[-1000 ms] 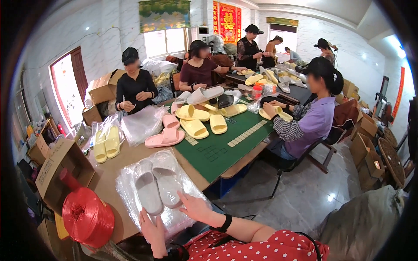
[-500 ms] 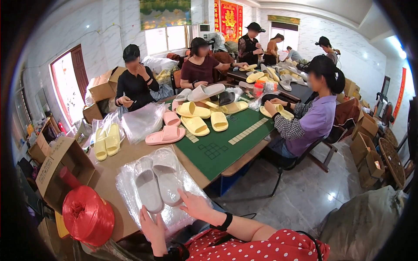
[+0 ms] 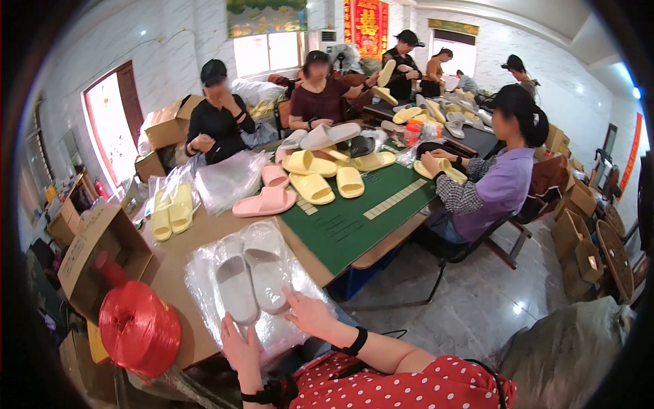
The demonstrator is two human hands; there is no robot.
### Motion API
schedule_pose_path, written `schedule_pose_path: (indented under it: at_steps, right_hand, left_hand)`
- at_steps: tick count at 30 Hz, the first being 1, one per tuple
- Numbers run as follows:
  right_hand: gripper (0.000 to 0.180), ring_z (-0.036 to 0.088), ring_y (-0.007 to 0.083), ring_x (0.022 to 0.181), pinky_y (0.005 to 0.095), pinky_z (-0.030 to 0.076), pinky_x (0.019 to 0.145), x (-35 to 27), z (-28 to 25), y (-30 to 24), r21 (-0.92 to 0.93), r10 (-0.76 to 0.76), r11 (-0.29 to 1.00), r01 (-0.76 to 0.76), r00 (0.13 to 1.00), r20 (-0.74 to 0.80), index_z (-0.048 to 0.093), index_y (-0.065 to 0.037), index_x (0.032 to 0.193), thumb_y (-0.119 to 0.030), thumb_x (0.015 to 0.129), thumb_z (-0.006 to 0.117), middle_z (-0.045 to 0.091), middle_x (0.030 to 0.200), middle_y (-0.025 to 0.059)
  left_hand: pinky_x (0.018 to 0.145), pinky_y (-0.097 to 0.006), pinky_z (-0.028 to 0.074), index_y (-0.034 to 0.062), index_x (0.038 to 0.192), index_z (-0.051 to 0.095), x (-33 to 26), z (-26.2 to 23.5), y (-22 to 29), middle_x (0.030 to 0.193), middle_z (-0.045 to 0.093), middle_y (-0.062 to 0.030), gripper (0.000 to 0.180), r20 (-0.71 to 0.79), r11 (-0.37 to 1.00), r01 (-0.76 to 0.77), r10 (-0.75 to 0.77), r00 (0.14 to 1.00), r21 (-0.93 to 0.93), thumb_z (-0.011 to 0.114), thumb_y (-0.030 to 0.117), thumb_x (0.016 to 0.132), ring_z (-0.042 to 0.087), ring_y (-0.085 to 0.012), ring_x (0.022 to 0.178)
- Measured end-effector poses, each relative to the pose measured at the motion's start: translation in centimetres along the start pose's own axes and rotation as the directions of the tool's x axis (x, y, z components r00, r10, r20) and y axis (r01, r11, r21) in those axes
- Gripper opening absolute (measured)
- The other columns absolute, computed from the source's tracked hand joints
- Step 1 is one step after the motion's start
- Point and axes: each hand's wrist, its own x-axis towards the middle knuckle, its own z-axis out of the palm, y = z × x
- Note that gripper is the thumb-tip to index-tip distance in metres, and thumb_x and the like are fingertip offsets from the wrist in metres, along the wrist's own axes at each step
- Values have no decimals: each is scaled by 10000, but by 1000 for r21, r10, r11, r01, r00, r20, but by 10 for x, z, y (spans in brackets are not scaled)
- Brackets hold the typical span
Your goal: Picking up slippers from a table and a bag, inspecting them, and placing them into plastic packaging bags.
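A pair of light grey slippers [image 3: 236, 290] lies side by side on a stack of clear plastic bags [image 3: 201, 269] at the near corner of the table, toes pointing away from me. Clear film shows around the pair; I cannot tell for sure whether they are inside the top bag. My left hand [image 3: 242, 346] rests at the heel of the left slipper, fingers stretched out. Beside the right slipper's heel, my right hand [image 3: 310, 315] lies with its fingers apart, touching the plastic. Neither hand grips anything that I can see.
A red roll of plastic twine [image 3: 139, 330] and an open cardboard box [image 3: 102, 255] stand at the left. Bagged yellow slippers [image 3: 172, 211] lie beyond. Pink slippers [image 3: 266, 202] and a yellow pile [image 3: 311, 188] cover the green mat's far end. Co-workers sit around the tables.
My hands stay near the slipper heels, with little movement. The whole view has shifted slightly. In the back, a co-worker in dark red has raised yellow slippers off the table.
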Motion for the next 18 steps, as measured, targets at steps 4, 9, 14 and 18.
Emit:
schedule_pose_path:
  at_steps: [4, 9, 14, 18]
  right_hand:
    - [760, 652, 386, 1005, 481, 547, 808, 0, 7, 11, 6, -4, 1000, 5, 1000, -30, 320, -51, 1504, -343, 895, 669, 605, 1198, 212]
    - [765, 658, 378, 1011, 464, 554, 810, 1, -5, 2, -37, 22, 999, -20, 999, 50, 324, -40, 1510, -318, 892, 680, 601, 1225, 194]
    - [772, 656, 383, 1019, 463, 555, 812, 2, -10, -1, -32, 34, 999, -32, 998, 54, 324, -39, 1501, -322, 885, 691, 578, 1280, 193]
    - [762, 654, 388, 1018, 461, 554, 816, 1, -10, -2, -26, 37, 999, -36, 999, 40, 337, -38, 1488, -310, 876, 702, 573, 1291, 194]
  left_hand:
    - [1103, -475, 377, 0, 1470, 404, 4, 2, 3, 1422, 471, -309, 716, 24, 1000, 6, -6, 1000, 18, 694, 230, 857, 450, -448, 1323]
    - [1102, -482, 379, 5, 1474, 402, 4, 4, -1, 1416, 474, -314, 720, 3, 998, 20, -20, 1000, 65, 700, 236, 860, 459, -451, 1311]
    - [1071, -460, 413, 1, 1451, 431, 3, 4, -1, 1394, 508, -282, 702, -27, 998, -13, 15, 1000, 64, 717, 217, 848, 497, -425, 1279]
    - [1071, -462, 413, 2, 1449, 434, 2, 3, -1, 1398, 507, -281, 696, -32, 998, -24, 25, 999, 51, 714, 220, 851, 496, -429, 1281]
